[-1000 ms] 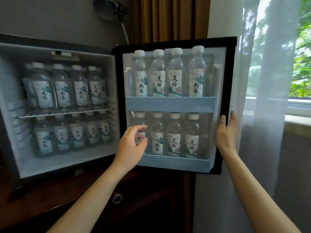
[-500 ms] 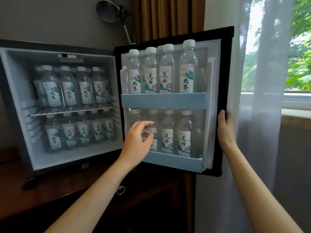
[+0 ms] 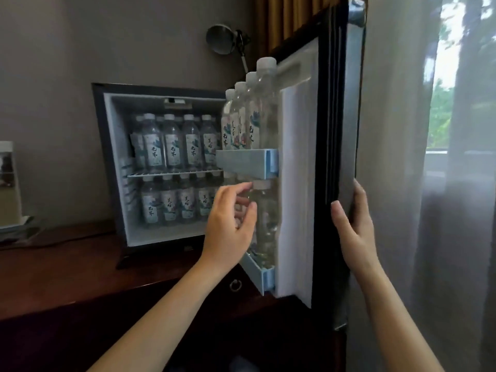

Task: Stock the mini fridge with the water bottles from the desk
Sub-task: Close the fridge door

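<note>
At the mini fridge (image 3: pixel 112 167), the door (image 3: pixel 298 183) has swung half shut. The right hand (image 3: pixel 351 226) lies flat on its outer face. The left hand (image 3: pixel 230 221), loose and empty, hovers by the door's water bottles (image 3: pixel 252 124). The shelves (image 3: pixel 174 173) are full, so stocking seems done.

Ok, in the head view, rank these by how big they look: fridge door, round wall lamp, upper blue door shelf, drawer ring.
1. fridge door, largest by far, though nearest the camera.
2. upper blue door shelf.
3. round wall lamp, farther back, so true size is unsure.
4. drawer ring, smallest.
</note>
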Demonstrator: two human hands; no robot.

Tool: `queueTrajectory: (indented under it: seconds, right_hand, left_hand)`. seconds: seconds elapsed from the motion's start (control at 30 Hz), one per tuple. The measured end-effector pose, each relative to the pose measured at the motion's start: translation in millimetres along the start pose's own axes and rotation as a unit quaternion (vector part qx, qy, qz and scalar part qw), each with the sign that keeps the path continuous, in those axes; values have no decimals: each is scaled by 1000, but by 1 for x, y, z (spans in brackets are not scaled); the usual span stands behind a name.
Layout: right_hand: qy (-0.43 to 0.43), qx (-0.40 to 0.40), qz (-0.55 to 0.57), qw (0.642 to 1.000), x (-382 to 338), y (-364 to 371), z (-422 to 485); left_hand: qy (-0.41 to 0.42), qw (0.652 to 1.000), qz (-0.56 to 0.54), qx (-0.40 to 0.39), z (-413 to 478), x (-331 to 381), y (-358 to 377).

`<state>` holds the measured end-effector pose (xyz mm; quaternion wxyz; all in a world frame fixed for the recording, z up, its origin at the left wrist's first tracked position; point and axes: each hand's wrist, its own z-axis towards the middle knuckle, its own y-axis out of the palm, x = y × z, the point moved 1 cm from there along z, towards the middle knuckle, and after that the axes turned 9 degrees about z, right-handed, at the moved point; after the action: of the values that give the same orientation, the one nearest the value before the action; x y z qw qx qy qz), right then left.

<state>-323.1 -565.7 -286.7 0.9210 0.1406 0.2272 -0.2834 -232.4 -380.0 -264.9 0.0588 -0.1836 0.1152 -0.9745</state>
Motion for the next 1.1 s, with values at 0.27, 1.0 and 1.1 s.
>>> queueTrajectory:
  seconds: [0.27, 1.0, 1.1]
  right_hand:
    - [-24, -182, 94, 978, -18, 128, -9]
    - [-86, -363, -284, 883, 81, 352, 19]
    - [-88, -370, -327, 865, 97, 371, 27]
  left_hand:
    - [18, 988, 71, 138, -10, -23, -75]
    - [-337, 935, 70, 90, 60, -211, -153]
    - [-351, 931, 53, 85, 68, -236, -154]
